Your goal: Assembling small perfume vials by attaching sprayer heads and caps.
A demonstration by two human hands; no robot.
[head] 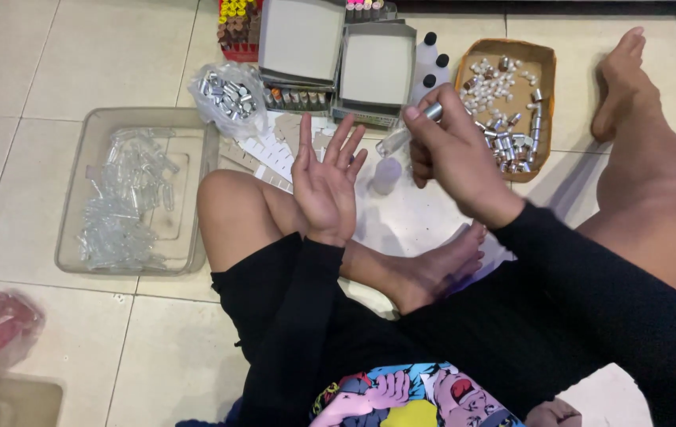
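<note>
So, counts: two hands are seen, a left hand (326,183) spread wide and a right hand (453,154) closed round one clear vial (403,136). One more frosted vial (386,175) is stood on the floor by the knee. Three white bottles (431,63) with black caps are counted beside the cardboard tray (545,95), which is one of a kind. Two grey boxes (377,69) at the top edge, one clear plastic tub (196,158), one bag of silver caps (231,96). The loose vials in the tub and the caps in the tray can't be counted, too many and too small
</note>
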